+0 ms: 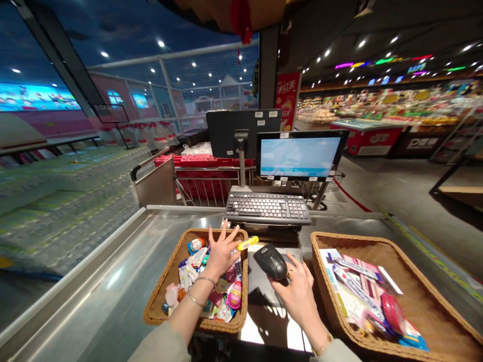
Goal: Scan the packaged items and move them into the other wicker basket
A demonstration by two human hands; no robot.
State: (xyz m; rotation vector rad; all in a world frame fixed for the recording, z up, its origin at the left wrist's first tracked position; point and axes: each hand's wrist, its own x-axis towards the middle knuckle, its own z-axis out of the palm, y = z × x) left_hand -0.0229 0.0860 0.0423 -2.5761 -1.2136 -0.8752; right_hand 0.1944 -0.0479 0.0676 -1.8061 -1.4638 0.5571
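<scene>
My left hand [222,254] is over the left wicker basket [151,301], its other fingers spread. A small yellow stick-shaped package [248,243] is pinched at its thumb side and juts past the basket's right rim. Small colourful packaged goods [192,266] fill that basket, partly hidden under my left forearm. In my right hand [296,291] is a black barcode scanner [270,261], gripped from below and pointing up and to the left. It hovers over the counter between the two baskets.
A right wicker basket [426,301] holds several flat packages and a red round item [392,312]. Behind the hands stand a keyboard [267,207], a lit monitor [300,156] and another screen's back [241,133]. The metal counter [113,271] runs to the left; shopping carts [204,183] stand beyond.
</scene>
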